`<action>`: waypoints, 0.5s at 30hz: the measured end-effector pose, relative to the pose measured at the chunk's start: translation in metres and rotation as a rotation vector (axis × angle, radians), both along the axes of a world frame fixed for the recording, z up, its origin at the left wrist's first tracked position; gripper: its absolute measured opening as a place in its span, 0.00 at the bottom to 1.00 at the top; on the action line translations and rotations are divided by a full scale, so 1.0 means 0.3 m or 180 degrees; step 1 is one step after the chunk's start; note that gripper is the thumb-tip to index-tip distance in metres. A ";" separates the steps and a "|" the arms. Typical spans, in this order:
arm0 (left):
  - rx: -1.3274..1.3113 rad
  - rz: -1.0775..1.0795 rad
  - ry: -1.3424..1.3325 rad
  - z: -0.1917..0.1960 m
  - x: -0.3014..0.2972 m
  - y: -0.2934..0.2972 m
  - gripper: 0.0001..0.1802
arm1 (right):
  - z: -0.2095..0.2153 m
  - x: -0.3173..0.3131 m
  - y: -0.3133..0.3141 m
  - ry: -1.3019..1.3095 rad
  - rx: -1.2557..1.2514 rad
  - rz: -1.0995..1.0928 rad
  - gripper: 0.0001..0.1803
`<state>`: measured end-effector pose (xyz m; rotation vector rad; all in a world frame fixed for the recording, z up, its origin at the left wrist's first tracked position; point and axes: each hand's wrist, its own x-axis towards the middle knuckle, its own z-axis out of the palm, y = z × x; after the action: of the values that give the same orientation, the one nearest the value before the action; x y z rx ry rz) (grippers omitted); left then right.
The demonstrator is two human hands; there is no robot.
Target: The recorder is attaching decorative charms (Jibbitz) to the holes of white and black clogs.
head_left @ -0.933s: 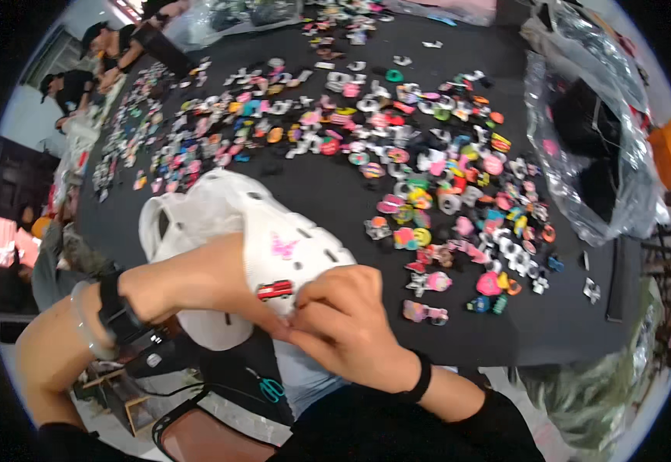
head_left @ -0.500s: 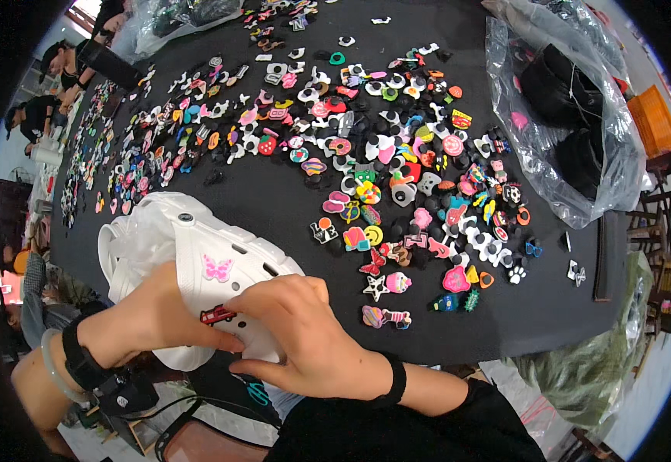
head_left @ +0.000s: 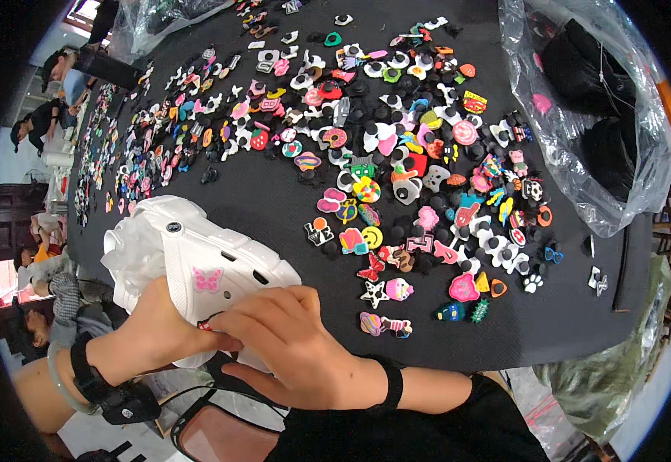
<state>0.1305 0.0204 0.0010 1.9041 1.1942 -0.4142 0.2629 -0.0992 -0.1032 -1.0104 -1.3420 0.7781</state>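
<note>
With my left hand clasping the white clog at the black table's near edge, I judge the pink butterfly charm seated, the red charm under my thumb-parted right hand unconfirmed, and a round hole unfilled; my left hand's hidden fingers I cannot see.

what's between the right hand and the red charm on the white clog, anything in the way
Nothing visible does: the right hand is at the white clog, its fingertips partly covering the red charm. The left hand holds the clog close by, but leaves that approach open.
</note>
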 end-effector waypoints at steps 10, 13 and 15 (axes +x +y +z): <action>-0.0100 0.0181 -0.0189 -0.023 -0.036 0.018 0.31 | -0.026 -0.043 -0.072 -0.1820 0.0726 -0.0416 0.22; -0.0296 0.0119 -0.0276 -0.013 -0.035 0.035 0.32 | 0.006 -0.034 -0.103 -0.2001 0.0567 -0.0344 0.23; -0.0328 -0.0005 -0.0264 -0.014 -0.035 0.040 0.33 | 0.018 -0.032 -0.114 -0.2037 0.0480 -0.0261 0.23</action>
<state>0.1200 0.0325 -0.0031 1.8162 1.0968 -0.3866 0.2533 -0.1334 -0.0979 -1.2380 -1.8539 0.2830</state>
